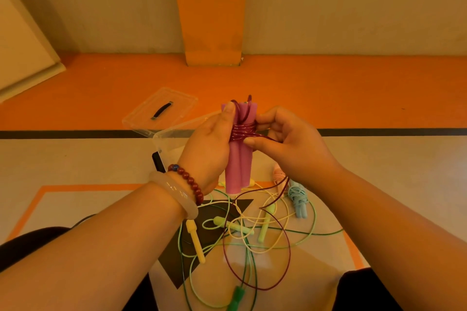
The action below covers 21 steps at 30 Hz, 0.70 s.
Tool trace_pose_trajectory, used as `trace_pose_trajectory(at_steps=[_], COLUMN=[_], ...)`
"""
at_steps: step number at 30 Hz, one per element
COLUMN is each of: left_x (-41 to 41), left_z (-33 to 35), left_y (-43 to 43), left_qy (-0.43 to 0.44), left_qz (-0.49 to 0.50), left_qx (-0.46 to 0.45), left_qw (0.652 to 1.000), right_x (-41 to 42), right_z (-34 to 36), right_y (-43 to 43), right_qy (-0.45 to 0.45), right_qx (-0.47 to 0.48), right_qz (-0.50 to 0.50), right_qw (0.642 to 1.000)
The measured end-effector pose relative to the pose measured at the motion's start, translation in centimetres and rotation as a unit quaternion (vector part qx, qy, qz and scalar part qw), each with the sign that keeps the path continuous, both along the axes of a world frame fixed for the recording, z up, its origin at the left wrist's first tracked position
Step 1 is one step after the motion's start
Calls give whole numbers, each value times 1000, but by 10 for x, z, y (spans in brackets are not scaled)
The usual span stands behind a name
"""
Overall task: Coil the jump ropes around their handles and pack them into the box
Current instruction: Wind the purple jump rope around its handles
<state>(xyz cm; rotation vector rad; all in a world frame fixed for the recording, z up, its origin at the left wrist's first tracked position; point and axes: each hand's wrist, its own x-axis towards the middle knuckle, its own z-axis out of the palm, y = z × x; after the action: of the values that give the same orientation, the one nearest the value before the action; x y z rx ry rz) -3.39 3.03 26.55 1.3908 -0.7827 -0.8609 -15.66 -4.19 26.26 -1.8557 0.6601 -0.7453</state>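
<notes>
Head view: the left hand (207, 149) grips the pink handles (238, 166) upright, thumb near their top. The right hand (290, 144) pinches the maroon cord (242, 131) beside its wraps. Below the grip, loose ropes (252, 230) sprawl on the floor (379, 159); the clear box (164, 144) sits behind the left hand.

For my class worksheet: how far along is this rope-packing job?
Done: the blue rope lies coiled. In hand: the left hand grips the pink handles; the right hand pinches the part-wound maroon cord. Left: the yellow rope and green rope lie loose; boxing remains.
</notes>
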Motion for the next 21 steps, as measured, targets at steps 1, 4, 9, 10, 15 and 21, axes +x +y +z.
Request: trace_pose_trajectory(at_steps=[1, 4, 9, 10, 15, 21], left_x=[-1, -1, -3, -5, -8, -13], left_z=[1, 1, 0, -1, -5, -2], left_y=[1, 1, 1, 1, -1, -5], left_qy=[-12, -52, 6, 11, 95, 141], left_qz=[-3, -11, -72, -73, -48, -3], left_qx=[-3, -10, -7, -3, 1, 3], left_qw=[1000, 999, 997, 997, 994, 990], right_x=[-1, -4, -3, -3, -5, -9], right_z=[1, 3, 10, 11, 12, 22], right_y=[-2, -5, -3, -4, -8, -16], right_qy=[-7, -13, -41, -39, 5, 14], right_qx=[15, 36, 65, 68, 79, 85], right_qz=[7, 17, -27, -30, -3, 14], right_qw=[1000, 999, 997, 996, 997, 996])
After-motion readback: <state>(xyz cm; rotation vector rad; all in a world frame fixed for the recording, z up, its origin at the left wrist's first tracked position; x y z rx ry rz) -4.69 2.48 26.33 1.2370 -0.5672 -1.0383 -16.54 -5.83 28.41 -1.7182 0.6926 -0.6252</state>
